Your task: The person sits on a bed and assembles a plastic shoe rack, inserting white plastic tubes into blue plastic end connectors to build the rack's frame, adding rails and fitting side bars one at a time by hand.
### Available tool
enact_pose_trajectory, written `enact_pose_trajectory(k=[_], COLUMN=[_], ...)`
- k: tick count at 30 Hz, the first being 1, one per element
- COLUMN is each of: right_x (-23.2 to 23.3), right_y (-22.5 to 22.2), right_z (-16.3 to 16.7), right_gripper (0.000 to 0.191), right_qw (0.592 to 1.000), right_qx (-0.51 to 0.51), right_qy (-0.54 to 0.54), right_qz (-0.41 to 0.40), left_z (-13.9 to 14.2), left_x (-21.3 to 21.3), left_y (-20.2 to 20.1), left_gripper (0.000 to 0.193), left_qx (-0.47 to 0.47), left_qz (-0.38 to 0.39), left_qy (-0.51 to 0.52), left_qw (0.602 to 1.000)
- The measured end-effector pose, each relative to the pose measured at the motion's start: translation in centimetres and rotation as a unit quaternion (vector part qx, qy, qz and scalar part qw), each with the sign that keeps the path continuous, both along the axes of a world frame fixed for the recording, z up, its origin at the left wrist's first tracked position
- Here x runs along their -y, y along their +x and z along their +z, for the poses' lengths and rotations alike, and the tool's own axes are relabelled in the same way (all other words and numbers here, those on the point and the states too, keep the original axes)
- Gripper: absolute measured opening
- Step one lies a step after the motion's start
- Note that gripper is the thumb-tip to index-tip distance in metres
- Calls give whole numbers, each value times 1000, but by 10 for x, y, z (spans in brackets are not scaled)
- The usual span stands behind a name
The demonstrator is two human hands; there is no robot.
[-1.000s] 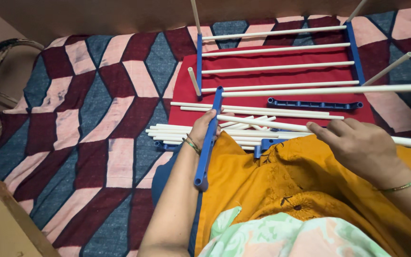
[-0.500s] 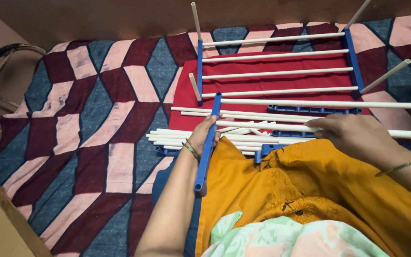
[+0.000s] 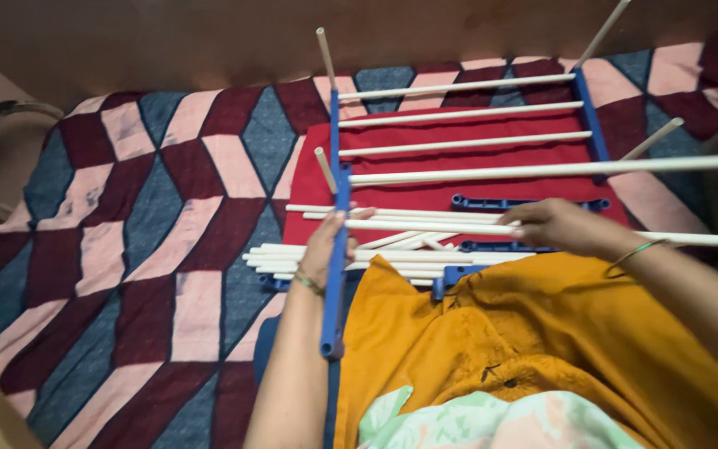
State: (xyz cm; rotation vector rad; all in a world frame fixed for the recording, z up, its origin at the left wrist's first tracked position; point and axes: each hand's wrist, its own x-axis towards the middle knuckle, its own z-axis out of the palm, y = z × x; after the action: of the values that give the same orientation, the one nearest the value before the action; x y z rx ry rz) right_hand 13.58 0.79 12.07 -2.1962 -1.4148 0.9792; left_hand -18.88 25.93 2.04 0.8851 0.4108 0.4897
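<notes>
My left hand (image 3: 326, 249) is gripping the long blue rail (image 3: 338, 266) beside my lap, fingers clamped around it. My right hand (image 3: 554, 226) is pinching a white rod (image 3: 434, 225) lying across the red cloth (image 3: 425, 193), its end touching the rail.

You get dim, warm, even light with soft shadows; corners darken, and the picture is slightly soft, without glare.

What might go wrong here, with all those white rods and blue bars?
The left hand steadies the blue side bar while the right hand grips a white rod. If that long rod tilts, it may miss its socket. The loose rods piled nearby might roll or get knocked.
</notes>
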Motion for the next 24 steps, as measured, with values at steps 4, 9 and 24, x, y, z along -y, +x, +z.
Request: enact_pose_trajectory(k=[4, 9, 24], right_x=[-7, -18, -51], right_y=[-40, -70, -40], right_z=[12, 30, 28], right_gripper=[34, 24, 35], right_qw=[862, 785, 959], right_qx=[403, 474, 257], right_qy=[259, 356, 42], right_qz=[168, 179, 110], left_z=[12, 23, 26], left_x=[1, 7, 13], left_y=[-7, -13, -5], left_gripper=[33, 32, 28], left_qx=[-11, -8, -26], left_qz=[40, 62, 38], left_qy=[11, 19, 29], left_qw=[999, 998, 999])
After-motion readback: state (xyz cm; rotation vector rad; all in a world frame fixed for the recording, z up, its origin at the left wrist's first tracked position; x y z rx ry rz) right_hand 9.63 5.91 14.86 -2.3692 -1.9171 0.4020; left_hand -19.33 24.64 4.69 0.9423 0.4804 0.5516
